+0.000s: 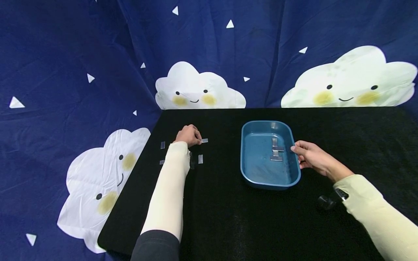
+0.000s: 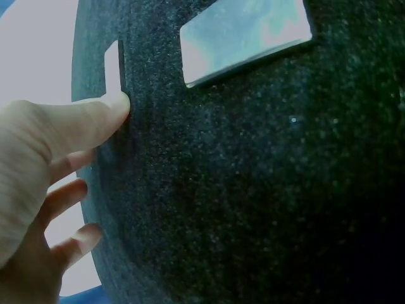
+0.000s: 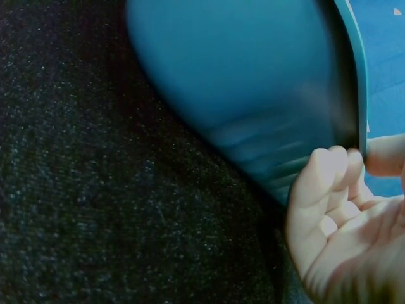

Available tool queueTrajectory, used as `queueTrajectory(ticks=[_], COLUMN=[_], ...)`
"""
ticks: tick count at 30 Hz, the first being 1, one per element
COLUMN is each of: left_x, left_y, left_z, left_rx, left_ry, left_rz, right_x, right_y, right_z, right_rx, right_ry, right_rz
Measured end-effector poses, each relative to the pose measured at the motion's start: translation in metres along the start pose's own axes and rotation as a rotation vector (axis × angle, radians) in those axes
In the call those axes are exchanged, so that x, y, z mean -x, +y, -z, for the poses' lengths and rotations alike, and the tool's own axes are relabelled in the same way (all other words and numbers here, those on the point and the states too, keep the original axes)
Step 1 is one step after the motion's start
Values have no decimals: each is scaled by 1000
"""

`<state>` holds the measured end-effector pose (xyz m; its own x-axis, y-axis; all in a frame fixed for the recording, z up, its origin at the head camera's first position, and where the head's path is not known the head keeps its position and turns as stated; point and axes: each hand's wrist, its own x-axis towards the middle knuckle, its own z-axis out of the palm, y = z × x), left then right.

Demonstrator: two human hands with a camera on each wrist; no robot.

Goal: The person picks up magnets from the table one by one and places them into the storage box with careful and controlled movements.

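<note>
Sleeves (image 1: 167,195) of pale cream reach across a black surface (image 1: 218,203), the left one meeting dark cloth (image 1: 156,246) at the bottom edge of the head view. Farther out, the person's right hand (image 1: 311,157) is clamped on the right rim of a blue tray (image 1: 256,159), thumb over the edge and fingers bent against the outer wall. Inside the tray, right of its middle, small grey pieces (image 1: 275,158) lie clustered. Well to the tray's left, a bright plate (image 1: 200,158) rests flat on the surface, while a second plate (image 1: 162,162) lies just beside the left sleeve. Slightly beyond, the left hand (image 1: 188,135) pinches one end of a shiny strip (image 1: 205,140), the thumb tip against it, the index finger largely hidden in the left wrist view. A third plate (image 1: 162,145) sits to that hand's left. Behind it all hangs a deep blue curtain (image 1: 261,43) printed with smiling white clouds (image 1: 199,81) and scattered white triangles (image 1: 230,24).
</note>
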<state>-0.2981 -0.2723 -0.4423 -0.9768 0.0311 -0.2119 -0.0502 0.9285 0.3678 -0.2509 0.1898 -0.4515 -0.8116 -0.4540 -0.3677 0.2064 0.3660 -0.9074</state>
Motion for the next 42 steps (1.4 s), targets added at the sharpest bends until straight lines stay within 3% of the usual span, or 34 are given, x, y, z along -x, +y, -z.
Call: queueTrajectory(ticks=[9, 23, 28, 42], left_x=[2, 2, 3, 5], left_y=[2, 2, 5, 35], left_z=[-2, 0, 0, 12], left_rx=[-32, -92, -68, -35], left_ry=[39, 9, 3, 68], left_rz=[-4, -80, -85, -164], right_x=[-1, 0, 0, 3], right_y=[0, 0, 0, -3], right_z=[0, 1, 1, 0], right_rx=[-3, -23, -24, -22], right_ry=[-3, -14, -11, -3], right_rz=[-5, -3, -8, -5])
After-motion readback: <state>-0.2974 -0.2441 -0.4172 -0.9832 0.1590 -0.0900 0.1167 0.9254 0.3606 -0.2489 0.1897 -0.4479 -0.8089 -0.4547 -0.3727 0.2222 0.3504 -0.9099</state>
